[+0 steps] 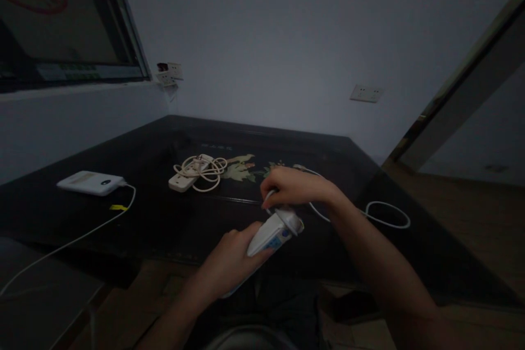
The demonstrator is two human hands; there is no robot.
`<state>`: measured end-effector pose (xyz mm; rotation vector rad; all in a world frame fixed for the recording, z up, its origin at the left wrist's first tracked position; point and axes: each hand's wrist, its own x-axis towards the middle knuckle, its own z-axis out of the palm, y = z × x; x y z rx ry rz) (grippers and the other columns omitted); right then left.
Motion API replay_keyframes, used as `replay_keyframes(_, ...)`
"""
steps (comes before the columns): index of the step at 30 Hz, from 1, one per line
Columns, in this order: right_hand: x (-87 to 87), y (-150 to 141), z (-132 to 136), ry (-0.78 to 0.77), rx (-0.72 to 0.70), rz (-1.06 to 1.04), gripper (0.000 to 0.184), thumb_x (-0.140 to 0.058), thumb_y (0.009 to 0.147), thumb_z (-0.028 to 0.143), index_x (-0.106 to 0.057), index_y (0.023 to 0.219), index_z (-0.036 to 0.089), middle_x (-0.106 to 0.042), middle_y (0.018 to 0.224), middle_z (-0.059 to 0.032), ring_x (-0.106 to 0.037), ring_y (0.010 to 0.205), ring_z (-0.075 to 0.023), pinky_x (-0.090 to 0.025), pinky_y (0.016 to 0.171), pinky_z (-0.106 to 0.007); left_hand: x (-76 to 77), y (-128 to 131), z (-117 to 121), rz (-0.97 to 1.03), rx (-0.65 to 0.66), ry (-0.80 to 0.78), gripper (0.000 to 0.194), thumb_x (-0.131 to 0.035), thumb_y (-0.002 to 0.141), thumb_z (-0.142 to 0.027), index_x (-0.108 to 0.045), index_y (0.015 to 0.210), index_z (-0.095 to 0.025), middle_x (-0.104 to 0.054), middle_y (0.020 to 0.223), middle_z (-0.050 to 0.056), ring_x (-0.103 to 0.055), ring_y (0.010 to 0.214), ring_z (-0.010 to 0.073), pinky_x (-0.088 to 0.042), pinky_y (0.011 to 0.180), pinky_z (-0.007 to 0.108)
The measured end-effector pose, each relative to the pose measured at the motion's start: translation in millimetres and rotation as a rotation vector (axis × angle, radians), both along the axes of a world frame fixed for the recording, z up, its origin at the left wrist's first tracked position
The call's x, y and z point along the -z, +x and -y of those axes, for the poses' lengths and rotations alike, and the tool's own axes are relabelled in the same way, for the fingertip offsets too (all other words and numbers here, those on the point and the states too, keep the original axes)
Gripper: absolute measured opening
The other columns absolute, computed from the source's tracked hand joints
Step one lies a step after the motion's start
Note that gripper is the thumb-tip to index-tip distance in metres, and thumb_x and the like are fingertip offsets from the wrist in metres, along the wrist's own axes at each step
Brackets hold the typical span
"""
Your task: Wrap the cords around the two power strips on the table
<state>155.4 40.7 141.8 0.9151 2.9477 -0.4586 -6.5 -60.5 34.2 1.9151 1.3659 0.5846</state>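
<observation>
Left hand (235, 256): partly closed, gripping a white device (267, 231) with a blue label on one side. Thumb lies along the label side; palm and other fingers mostly hidden, so their exact wrap cannot be told. Device held at the near edge of the dark counter (197, 224), tilted, its upper end pointing right and toward the far side. Right hand (293, 186): just above that upper end, back of hand up, fingers curled down and nearly closed on a white cable (269, 197), a bend of which shows at the fingertips. Cable also passes around the device's upper end; detail there blurred. More white cord (388, 224) lies on the counter to the right, looped beyond the right forearm, with a further stretch behind the wrist. Left of the hands, near mid-counter: power strip (180, 180), its own pale cord (210, 188) coiled loosely on top and beside it. Far left: white power bank (90, 183), lying flat, thin lead (102, 225) running from its right end off toward the near left. Small yellow piece (118, 208) close to that lead.
</observation>
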Motion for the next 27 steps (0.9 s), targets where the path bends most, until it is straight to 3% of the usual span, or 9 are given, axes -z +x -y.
replay_keyframes(4,3.0,-8.0,24.1,0.286,0.184,-0.011,0.012,-0.064,0.082,0.028,-0.072,0.078,0.02,-0.069,0.077,-0.0038,-0.061,0.074,-0.0155,-0.032,0.059,-0.025,5.1,-6.9,-8.0,0.04,-0.079,0.033,0.035,-0.055,0.081,-0.043,-0.064,0.106,-0.022,-0.072,0.091,0.005,-0.066,0.083,0.0249,-0.045,0.071,0.028)
replay_keyframes(7,8.9,-9.2,35.4,0.38,0.294,-0.011,0.016,-0.059,0.085,0.03,-0.071,0.08,0.02,-0.07,0.078,-0.0046,-0.062,0.071,-0.0162,-0.03,0.057,-0.026,7.9,-9.5,-12.9,0.087,-0.105,0.038,0.035,-0.057,0.079,-0.042,-0.065,0.106,-0.02,-0.072,0.092,0.005,-0.066,0.083,0.0247,-0.046,0.071,0.028)
replay_keyframes(18,34.8,1.6,45.4,0.4,0.478,-0.226,0.022,-0.05,0.091,0.031,-0.071,0.085,0.024,-0.073,0.082,0.0002,-0.067,0.079,-0.0168,-0.036,0.063,-0.026,9.1,-7.1,-16.4,0.222,-0.091,0.03,0.032,-0.06,0.08,-0.038,-0.063,0.107,-0.02,-0.071,0.089,0.001,-0.065,0.078,0.0205,-0.043,0.064,0.024)
replay_keyframes(27,46.3,-14.0,59.6,0.504,0.493,-0.095,0.022,-0.047,0.093,0.029,-0.068,0.091,0.022,-0.072,0.085,-0.0024,-0.068,0.077,-0.0196,-0.036,0.057,-0.027,23.4,-10.5,-20.0,0.395,-0.022,-0.116,0.036,-0.058,0.081,-0.039,-0.061,0.107,-0.013,-0.069,0.096,0.005,-0.062,0.085,0.0211,-0.046,0.069,0.025)
